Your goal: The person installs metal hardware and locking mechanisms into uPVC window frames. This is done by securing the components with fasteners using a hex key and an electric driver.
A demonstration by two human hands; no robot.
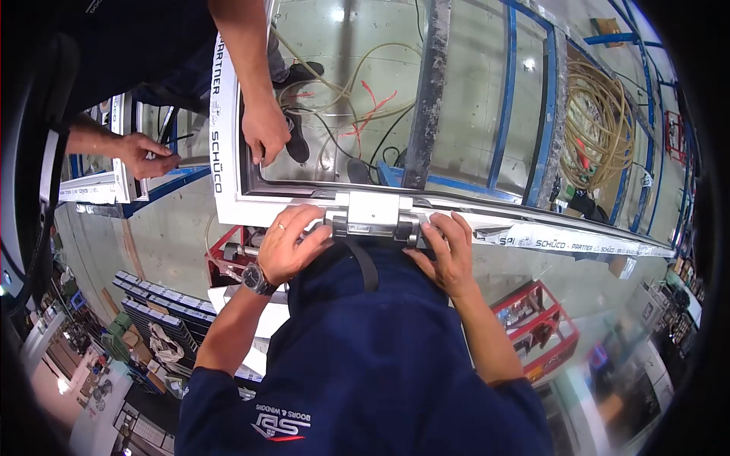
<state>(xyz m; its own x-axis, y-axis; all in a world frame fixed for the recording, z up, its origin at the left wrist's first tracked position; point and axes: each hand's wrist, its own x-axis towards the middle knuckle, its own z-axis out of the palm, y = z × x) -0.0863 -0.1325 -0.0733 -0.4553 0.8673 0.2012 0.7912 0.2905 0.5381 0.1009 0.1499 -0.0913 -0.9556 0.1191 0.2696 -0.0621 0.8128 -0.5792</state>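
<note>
A silver and black hinge block [372, 215] sits on the white frame profile [494, 220] in front of my body. My left hand [293, 243], with a ring and a wristwatch, has its bent fingers at the block's left end. At the block's right end, my right hand [449, 254] curls its fingers and thumb by the black cylinder [408, 229]. A co-worker's hand [265, 131] reaches down to the inner edge near the frame's corner. The co-worker's other hand [148, 156] is farther left, its fingers round a thin dark item.
Blue metal racks [549, 99] stand beyond the frame, with a coiled hose [597, 125] at the right. Hoses and red strips lie on the floor by a person's shoes [298, 137]. Red carts [536, 330] stand below the frame; stacked dark profiles [163, 311] are lower left.
</note>
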